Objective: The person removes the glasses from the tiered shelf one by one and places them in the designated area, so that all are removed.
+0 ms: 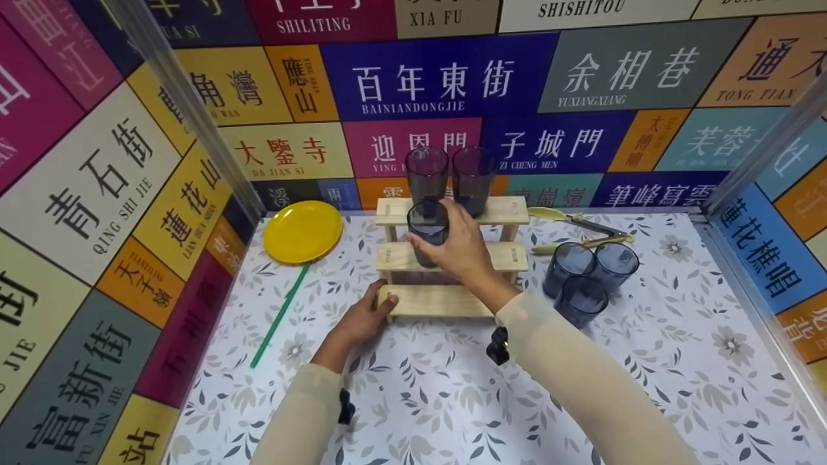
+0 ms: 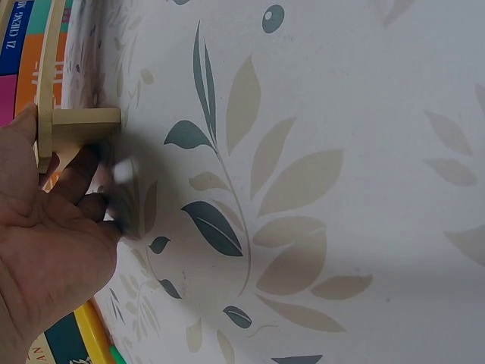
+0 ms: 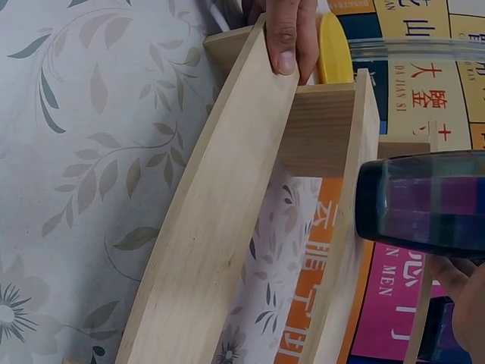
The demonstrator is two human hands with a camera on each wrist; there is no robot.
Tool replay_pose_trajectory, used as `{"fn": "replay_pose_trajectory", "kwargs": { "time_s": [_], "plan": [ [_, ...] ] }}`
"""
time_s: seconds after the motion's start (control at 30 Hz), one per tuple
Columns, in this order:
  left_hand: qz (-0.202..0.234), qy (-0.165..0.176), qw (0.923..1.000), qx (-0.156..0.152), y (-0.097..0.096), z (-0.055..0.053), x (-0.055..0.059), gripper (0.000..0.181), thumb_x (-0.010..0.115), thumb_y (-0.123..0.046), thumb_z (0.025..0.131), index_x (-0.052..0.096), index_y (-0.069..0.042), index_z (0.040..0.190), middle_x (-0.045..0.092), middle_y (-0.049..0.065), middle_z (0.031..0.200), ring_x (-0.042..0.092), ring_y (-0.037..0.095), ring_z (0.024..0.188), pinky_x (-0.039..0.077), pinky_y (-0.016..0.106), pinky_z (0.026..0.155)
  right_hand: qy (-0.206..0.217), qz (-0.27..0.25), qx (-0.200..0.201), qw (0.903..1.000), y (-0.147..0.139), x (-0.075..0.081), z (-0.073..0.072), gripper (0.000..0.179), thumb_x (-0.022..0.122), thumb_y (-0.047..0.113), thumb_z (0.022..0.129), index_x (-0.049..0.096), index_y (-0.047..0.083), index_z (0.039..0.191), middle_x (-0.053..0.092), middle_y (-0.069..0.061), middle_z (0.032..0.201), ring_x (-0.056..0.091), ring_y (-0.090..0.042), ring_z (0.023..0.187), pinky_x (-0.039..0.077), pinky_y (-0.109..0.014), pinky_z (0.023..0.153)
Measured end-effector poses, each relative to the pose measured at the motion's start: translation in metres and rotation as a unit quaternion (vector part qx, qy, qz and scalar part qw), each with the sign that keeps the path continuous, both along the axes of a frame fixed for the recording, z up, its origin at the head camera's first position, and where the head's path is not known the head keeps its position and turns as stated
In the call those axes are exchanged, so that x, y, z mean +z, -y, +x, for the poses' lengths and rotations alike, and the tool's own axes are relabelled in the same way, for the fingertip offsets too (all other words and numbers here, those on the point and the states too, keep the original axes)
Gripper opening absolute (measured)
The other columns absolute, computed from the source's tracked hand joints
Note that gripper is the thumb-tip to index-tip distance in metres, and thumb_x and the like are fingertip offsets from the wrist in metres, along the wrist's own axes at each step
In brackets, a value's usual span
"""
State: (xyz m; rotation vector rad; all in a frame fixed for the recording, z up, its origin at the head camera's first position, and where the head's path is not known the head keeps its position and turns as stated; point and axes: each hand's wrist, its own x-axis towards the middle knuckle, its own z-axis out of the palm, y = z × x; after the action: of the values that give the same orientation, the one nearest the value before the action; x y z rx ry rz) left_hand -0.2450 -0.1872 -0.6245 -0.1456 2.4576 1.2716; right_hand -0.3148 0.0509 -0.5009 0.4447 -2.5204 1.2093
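Note:
A three-step wooden stand (image 1: 446,300) is at the back middle of the table in the head view. My left hand (image 1: 362,320) grips the left end of its lowest step; in the right wrist view the thumb (image 3: 284,61) lies on top of the board. With my right hand (image 1: 462,248) I hold a dark tinted drinking glass (image 1: 423,226) upright at the middle step, toward its left side. Its base (image 3: 370,201) is right at that step's board in the right wrist view. Behind it, two more tinted glasses (image 1: 473,181) stand on the top step.
Three tinted glasses (image 1: 585,300) stand close together right of the stand. Behind them lie tongs (image 1: 588,224) with yellowish tips. On the left are a yellow plate (image 1: 302,231) and a green straw (image 1: 280,316). Sign-printed walls (image 1: 446,77) enclose the back and sides.

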Motion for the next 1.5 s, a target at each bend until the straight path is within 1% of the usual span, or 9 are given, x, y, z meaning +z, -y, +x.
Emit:
{"fn": "replay_pose_trajectory", "kwargs": {
  "time_s": [0.07,0.27,0.43,0.5,0.67,0.73,1.07,1.27,1.5],
  "plan": [
    [0.0,-0.005,1.0,-0.001,0.0,0.0,0.0,0.078,0.048,-0.07,0.111,0.026,-0.034,0.177,0.041,0.021,0.176,0.045,0.047,0.159,0.032,0.066,0.13,-0.003,-0.001,0.001,1.0,-0.001,0.0,0.0,0.095,0.095,0.052,0.087,0.054,0.001,0.156,0.062,-0.021,0.157,0.063,-0.041,0.141,0.051,-0.055,0.118],
    [-0.003,-0.017,0.9998,-0.008,-0.001,0.0,0.0,0.075,0.049,-0.066,0.113,0.027,-0.031,0.176,0.046,0.023,0.173,0.051,0.048,0.154,0.037,0.065,0.127,-0.027,-0.005,0.017,0.9995,-0.004,-0.003,0.0,0.09,0.097,0.048,0.086,0.058,-0.001,0.15,0.074,-0.023,0.135,0.073,-0.04,0.12,0.058,-0.054,0.105],
    [-0.002,-0.01,0.9999,-0.001,-0.001,0.001,0.0,0.077,0.049,-0.068,0.112,0.027,-0.034,0.176,0.044,0.02,0.175,0.049,0.046,0.156,0.034,0.065,0.129,-0.031,0.013,0.017,0.9993,-0.007,-0.005,0.0,0.092,0.094,0.054,0.087,0.058,0.003,0.155,0.069,-0.023,0.148,0.069,-0.042,0.133,0.054,-0.056,0.113],
    [0.001,-0.006,1.0,0.002,-0.001,0.001,0.001,0.077,0.049,-0.069,0.111,0.027,-0.034,0.176,0.044,0.019,0.175,0.049,0.046,0.156,0.034,0.065,0.13,-0.037,0.017,0.02,0.999,-0.009,-0.005,0.0,0.091,0.093,0.055,0.087,0.059,0.004,0.154,0.069,-0.022,0.148,0.068,-0.042,0.133,0.055,-0.057,0.113],
    [0.0,0.0,1.0,0.002,-0.001,0.001,0.0,0.078,0.048,-0.071,0.111,0.026,-0.036,0.176,0.044,0.018,0.175,0.05,0.044,0.154,0.034,0.065,0.129,-0.06,0.015,0.034,0.9975,-0.012,-0.005,0.0,0.081,0.094,0.052,0.087,0.064,0.006,0.146,0.078,-0.016,0.126,0.074,-0.039,0.116,0.059,-0.057,0.101],
    [-0.002,-0.001,1.0,0.001,0.0,0.001,0.0,0.078,0.048,-0.071,0.111,0.026,-0.036,0.176,0.045,0.018,0.175,0.051,0.043,0.154,0.034,0.065,0.129,-0.068,0.014,0.036,0.9969,-0.014,-0.006,0.0,0.078,0.094,0.051,0.088,0.066,0.006,0.144,0.078,-0.015,0.121,0.075,-0.038,0.113,0.06,-0.057,0.099],
    [0.002,-0.009,1.0,-0.002,0.002,0.001,-0.001,0.077,0.05,-0.07,0.11,0.027,-0.037,0.176,0.046,0.018,0.174,0.052,0.043,0.153,0.035,0.064,0.129,-0.075,0.011,0.035,0.9965,-0.02,-0.005,0.002,0.085,0.093,0.053,0.088,0.063,0.005,0.152,0.077,-0.018,0.131,0.073,-0.04,0.119,0.059,-0.057,0.104],
    [0.002,-0.025,0.9996,-0.01,0.002,-0.001,0.0,0.077,0.051,-0.065,0.112,0.026,-0.032,0.177,0.047,0.026,0.171,0.054,0.048,0.15,0.041,0.063,0.125,-0.098,0.015,0.03,0.9946,-0.026,0.001,0.004,0.089,0.094,0.052,0.086,0.062,0.003,0.154,0.077,-0.021,0.128,0.074,-0.04,0.112,0.06,-0.056,0.098],
    [0.005,-0.008,1.0,0.001,0.0,0.001,0.0,0.078,0.05,-0.067,0.112,0.026,-0.033,0.177,0.042,0.022,0.175,0.048,0.047,0.156,0.035,0.065,0.129,-0.113,0.026,0.04,0.9925,-0.039,0.005,0.007,0.085,0.095,0.05,0.086,0.065,0.002,0.149,0.078,-0.019,0.122,0.075,-0.038,0.104,0.063,-0.052,0.091]
  ]
}}
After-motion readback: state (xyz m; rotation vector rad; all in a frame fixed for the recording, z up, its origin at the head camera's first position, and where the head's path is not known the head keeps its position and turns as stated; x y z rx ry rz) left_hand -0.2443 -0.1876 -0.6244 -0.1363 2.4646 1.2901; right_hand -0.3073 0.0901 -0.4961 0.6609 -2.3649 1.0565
